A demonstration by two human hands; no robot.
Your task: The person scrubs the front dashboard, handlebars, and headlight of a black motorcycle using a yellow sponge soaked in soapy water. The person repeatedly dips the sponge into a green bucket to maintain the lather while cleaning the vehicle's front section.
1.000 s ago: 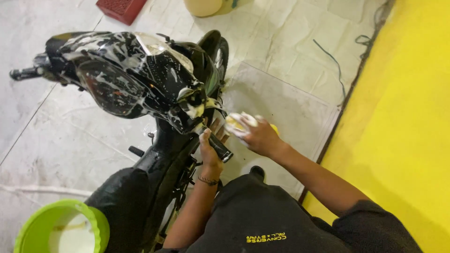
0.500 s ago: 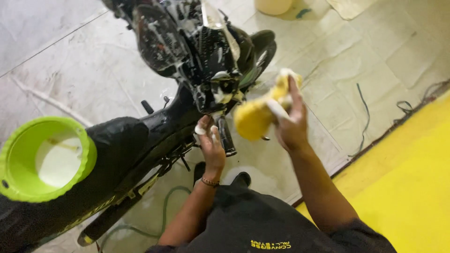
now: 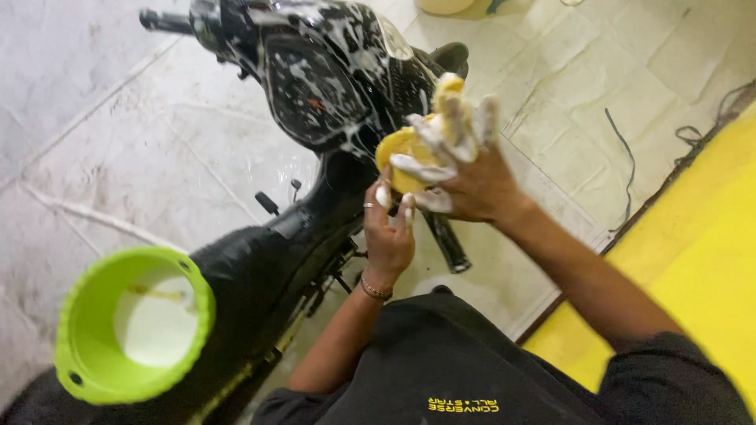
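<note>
Head view: right hand [image 3: 465, 177] clutches a foamy yellow sponge [image 3: 405, 153] – left hand [image 3: 387, 230], fingers loosely curled, touches it beside the soapy black motorcycle [image 3: 315, 86]

Below you, a lime-green plastic bucket [image 3: 132, 324] sits on the black seat [image 3: 252, 271] of the motorcycle, tilted so you look straight into it; soapy, milky water fills its bottom. Off to your right, a bright yellow floor strip [image 3: 701, 260] runs diagonally, edged by a dark line where it meets the pale tiled floor [image 3: 118, 142]. The tiles are wet and streaked with grime. A thin dark cable [image 3: 626, 169] trails across the tiles near the yellow edge, and more cord bunches up further back by the strip. At the top edge a pale yellow container [image 3: 445, 5] is cut off by the frame.
</note>
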